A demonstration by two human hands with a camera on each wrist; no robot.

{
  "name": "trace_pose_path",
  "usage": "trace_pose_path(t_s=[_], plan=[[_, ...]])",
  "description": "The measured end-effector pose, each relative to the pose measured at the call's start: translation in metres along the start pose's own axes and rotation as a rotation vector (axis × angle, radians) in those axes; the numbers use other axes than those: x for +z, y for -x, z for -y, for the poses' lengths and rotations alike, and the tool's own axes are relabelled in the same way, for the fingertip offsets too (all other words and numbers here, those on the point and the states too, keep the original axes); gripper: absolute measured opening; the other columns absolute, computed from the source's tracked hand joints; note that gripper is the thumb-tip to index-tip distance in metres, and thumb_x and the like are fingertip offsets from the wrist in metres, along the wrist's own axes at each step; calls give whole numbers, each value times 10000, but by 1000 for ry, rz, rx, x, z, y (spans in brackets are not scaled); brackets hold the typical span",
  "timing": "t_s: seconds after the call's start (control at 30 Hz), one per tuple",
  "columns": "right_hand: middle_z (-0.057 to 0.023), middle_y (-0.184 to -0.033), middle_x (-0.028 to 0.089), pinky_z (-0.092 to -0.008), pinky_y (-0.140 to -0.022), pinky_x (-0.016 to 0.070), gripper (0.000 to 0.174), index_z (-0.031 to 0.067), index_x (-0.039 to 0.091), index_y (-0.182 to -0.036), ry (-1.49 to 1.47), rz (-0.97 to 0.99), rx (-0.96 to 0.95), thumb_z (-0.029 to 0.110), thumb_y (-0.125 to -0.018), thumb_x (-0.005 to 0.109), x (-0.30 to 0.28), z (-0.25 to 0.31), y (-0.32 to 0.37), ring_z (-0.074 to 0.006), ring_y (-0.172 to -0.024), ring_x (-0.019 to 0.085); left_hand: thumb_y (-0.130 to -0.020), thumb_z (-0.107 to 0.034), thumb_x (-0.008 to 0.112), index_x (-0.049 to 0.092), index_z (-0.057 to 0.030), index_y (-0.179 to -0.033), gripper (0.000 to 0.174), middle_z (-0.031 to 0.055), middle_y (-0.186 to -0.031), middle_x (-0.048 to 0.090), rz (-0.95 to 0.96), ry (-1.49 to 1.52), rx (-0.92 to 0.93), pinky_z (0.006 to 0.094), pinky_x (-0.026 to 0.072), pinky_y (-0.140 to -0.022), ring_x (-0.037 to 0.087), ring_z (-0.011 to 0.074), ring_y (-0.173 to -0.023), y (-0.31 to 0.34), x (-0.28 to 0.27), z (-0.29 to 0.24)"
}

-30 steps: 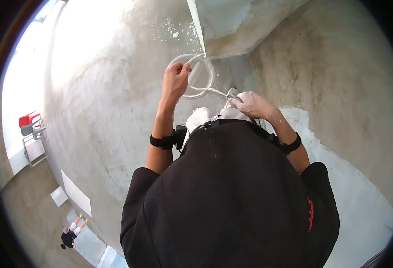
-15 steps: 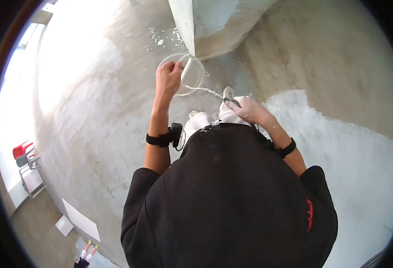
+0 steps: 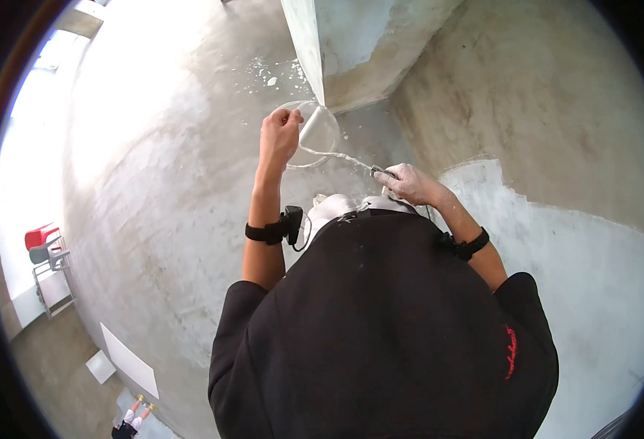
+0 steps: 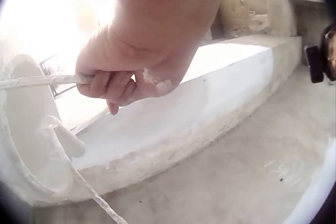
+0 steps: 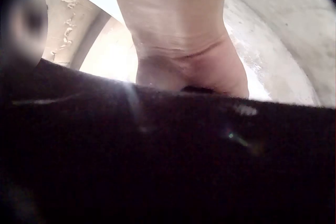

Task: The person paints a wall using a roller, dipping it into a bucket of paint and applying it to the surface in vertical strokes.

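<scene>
In the head view my left hand (image 3: 279, 137) is at the left of a round white-coated bucket (image 3: 334, 143). The left wrist view has that hand's fingers curled round a thin white-coated rod, the bucket handle (image 4: 39, 81). My right hand (image 3: 413, 183) grips the dark handle of a paint roller (image 3: 347, 156), close in front of the body. Its white-caked frame runs left into the bucket, where the white roller sleeve (image 4: 68, 139) leans inside. In the right wrist view black cloth (image 5: 168, 155) hides the right hand's fingers.
A wall corner (image 3: 320, 73) stands just beyond the bucket, with white splashes (image 3: 272, 80) on the surface beside it. Partly white-coated wall (image 3: 556, 256) lies to the right. Red and grey chairs (image 3: 44, 245) and another person (image 3: 128, 426) are far left.
The head view has shifted. My right hand has moved a little forward from the body with the roller, and the roller sleeve has shifted within the bucket. My left hand keeps its grip.
</scene>
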State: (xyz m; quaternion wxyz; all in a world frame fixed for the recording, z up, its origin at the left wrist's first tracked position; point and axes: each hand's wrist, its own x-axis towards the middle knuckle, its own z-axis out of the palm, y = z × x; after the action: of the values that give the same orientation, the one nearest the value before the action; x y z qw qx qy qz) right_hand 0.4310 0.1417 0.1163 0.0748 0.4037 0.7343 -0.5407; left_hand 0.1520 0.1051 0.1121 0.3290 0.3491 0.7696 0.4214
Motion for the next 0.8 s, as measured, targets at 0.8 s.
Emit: trace_pose_path(t_s=[0.8], plan=[[-44, -551, 478, -345, -505, 371, 455, -40, 569, -811, -85, -15, 88, 389, -942, 495, -84, 1, 25, -140, -525, 439, -910, -249, 560, 657, 32, -869, 300, -19, -611, 463, 23, 30, 0, 241, 321, -459, 394, 62, -506, -38, 33, -55]])
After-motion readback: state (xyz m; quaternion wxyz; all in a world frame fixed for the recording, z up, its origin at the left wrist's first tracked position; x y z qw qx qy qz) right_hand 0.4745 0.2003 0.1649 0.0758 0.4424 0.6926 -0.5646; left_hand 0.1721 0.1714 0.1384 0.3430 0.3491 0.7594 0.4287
